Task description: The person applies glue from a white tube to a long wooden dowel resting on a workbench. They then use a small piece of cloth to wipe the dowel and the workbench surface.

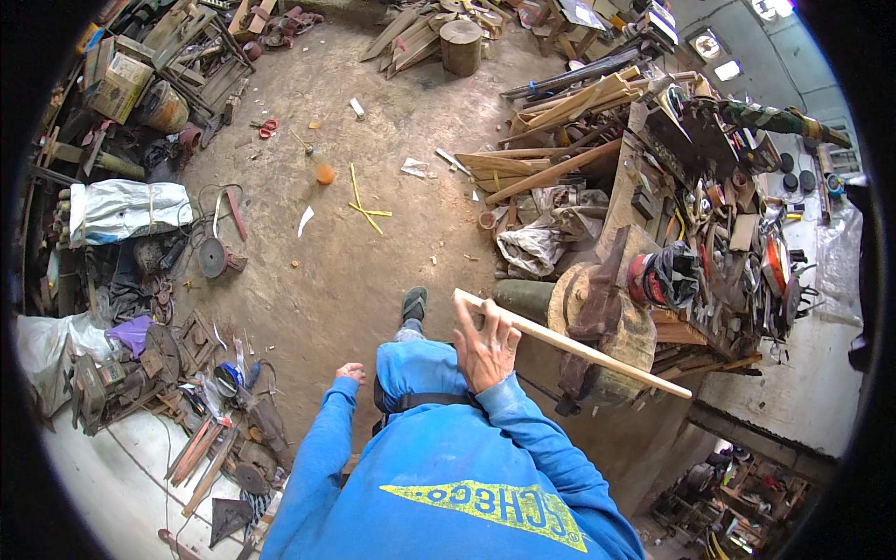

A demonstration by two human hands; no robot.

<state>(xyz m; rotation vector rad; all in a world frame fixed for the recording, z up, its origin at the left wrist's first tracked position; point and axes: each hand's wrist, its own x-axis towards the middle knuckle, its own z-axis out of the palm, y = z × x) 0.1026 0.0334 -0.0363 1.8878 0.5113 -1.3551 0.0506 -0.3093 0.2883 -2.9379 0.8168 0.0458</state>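
My right hand (pixel 485 343) is closed around a long pale wooden stick (pixel 597 357) near its left end. The stick runs from the hand down to the right, passing over a round wooden block (pixel 633 338). My left hand (pixel 352 372) hangs at my side with loosely curled fingers and holds nothing. Both arms wear blue sleeves. One foot in a dark sandal (pixel 414 303) stands on the dirt floor ahead of me.
A workbench (pixel 709 215) crowded with tools stands at the right, with planks (pixel 551 168) leaning beside it. Tools and scrap (pixel 201 401) lie at the left. A log stump (pixel 460 45) stands far ahead. A white sack (pixel 126 207) lies at the left.
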